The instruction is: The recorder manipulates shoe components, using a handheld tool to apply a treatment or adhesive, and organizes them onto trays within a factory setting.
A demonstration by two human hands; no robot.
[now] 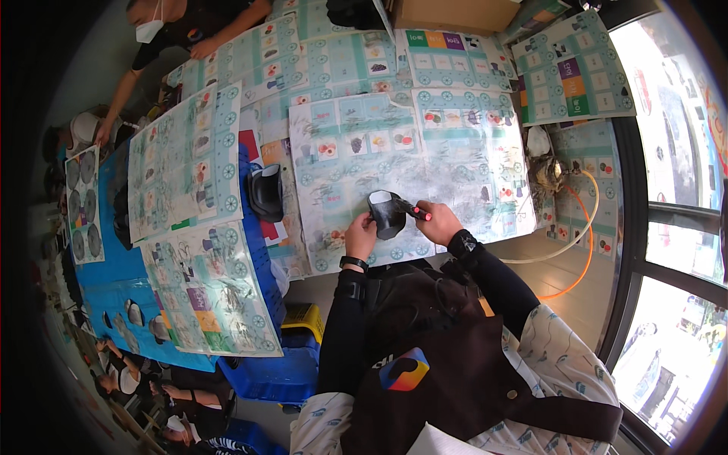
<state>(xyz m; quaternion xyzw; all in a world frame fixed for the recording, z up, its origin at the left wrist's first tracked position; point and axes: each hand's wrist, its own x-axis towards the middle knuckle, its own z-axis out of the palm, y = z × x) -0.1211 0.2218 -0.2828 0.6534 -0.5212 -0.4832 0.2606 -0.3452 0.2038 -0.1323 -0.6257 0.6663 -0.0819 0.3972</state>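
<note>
Left hand [360, 236] wrapped around black cup-like piece [387, 214], held over printed sheet [455, 163] on surface. Right hand [438, 222] at its 3 o'clock, pinching red-tipped marker [414, 211], tip touching the piece. Second black piece [266, 191] at 9 o'clock, well apart.

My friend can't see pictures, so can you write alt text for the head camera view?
Seen from above, a person's left hand holds a small dark cup-shaped object with a white patch while the right hand touches a black marker with a red end to it. Beneath lies a table covered in smudged teal-and-white printed sheets; another person sits opposite.
</note>
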